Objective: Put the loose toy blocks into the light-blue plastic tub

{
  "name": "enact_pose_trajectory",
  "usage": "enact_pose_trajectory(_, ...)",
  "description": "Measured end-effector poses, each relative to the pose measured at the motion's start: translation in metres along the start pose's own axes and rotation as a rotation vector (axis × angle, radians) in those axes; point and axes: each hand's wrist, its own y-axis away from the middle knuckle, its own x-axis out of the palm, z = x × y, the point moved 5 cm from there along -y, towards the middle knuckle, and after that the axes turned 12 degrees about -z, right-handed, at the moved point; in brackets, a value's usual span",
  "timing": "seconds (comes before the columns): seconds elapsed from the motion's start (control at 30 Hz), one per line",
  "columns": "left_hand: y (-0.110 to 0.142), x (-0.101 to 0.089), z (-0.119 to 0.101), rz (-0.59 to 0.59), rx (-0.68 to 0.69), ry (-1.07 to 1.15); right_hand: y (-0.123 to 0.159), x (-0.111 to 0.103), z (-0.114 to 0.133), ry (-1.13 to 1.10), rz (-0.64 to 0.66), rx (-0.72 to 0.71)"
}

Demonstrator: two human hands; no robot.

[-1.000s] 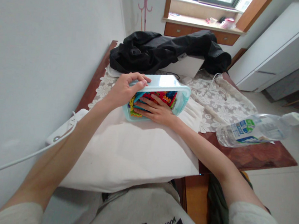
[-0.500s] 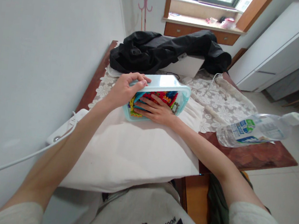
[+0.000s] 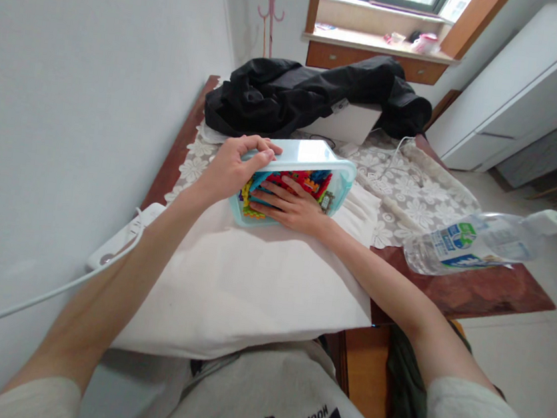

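A pale blue plastic box (image 3: 342, 188) lies on the white cloth, its opening turned toward me. Colourful plastic pieces (image 3: 302, 177), red, blue, yellow and green, fill it; some have toothed edges. My left hand (image 3: 235, 167) grips the upper left edge of the box, thumb on the near side and fingers over the top. Whether that upper part is a lid or a wall, I cannot tell. Spread flat, the fingers of my right hand (image 3: 291, 207) rest against the pieces in the opening and hide some of them.
The white cloth (image 3: 249, 286) covers the near table. Behind the box lie a black jacket (image 3: 311, 99) and a lace tablecloth (image 3: 412, 184). A large clear bottle (image 3: 470, 241) stands at right. A power strip (image 3: 127, 235) with a white cable sits by the left wall.
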Motion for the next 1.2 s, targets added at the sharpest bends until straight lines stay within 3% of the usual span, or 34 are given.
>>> enact_pose_trajectory(0.47,-0.0001,-0.0001,-0.0017,0.001,-0.012,0.018,-0.0003,-0.0017,0.0035,0.107,-0.046,-0.073)
enact_pose_trajectory(1.2,0.0002,0.0004,-0.001,0.015,-0.011,0.032,-0.0008,-0.0024,0.0036,0.065,0.006,-0.031)
